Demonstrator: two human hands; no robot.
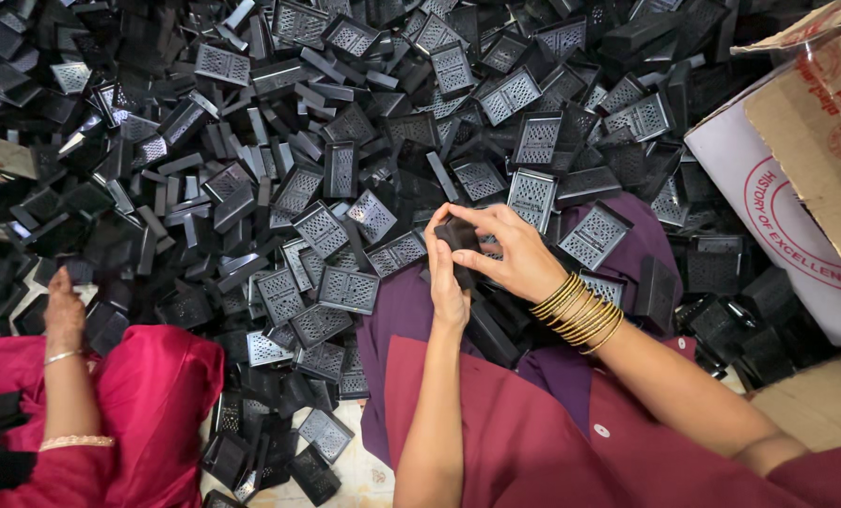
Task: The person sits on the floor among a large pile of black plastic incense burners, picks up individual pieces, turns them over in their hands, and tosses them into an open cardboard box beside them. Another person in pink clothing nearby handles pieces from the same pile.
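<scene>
Maroon lap (533, 442) nearest, both hands just above it: left hand (447, 282) and right hand (515, 254) pinching one small black plastic box (457, 233) between the fingertips. Likely to slip into the heap of black boxes (345, 141) beyond the hands and get lost among lookalikes. Might also snag on the gold bangles (580, 310).

Both forearms are bare to the elbow; the right hand (510, 254) has a stack of thin gold bangles (580, 310) at its wrist, toward 4 o'clock, while the left hand (447, 282) is unadorned. A maroon garment (533, 442) with purple cloth (397, 310) covers the lap
</scene>
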